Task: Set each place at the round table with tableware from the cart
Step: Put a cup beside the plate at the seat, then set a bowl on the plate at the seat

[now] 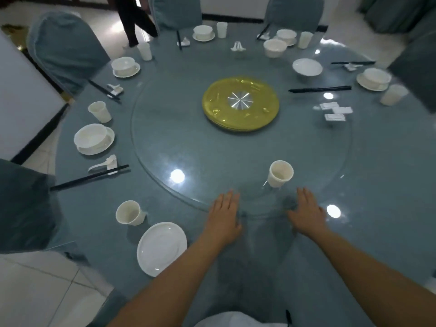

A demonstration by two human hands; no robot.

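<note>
Both hands, left (224, 214) and right (306, 212), lie flat, holding nothing, on the glass turntable (165, 147). Rotate it slowly; keep the cup (280, 173) upright.

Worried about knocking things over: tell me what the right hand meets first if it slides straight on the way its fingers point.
Likely the white cup on the glass turntable, just ahead-left of the right hand; depth is uncertain.

Pale tiled floor (42, 291) lies left of the hands. Blue-grey covered chairs (63, 50) ring the far side. Ceiling light glints (177, 176) just beyond the hands. A white wall (21, 102) stands far left.
</note>
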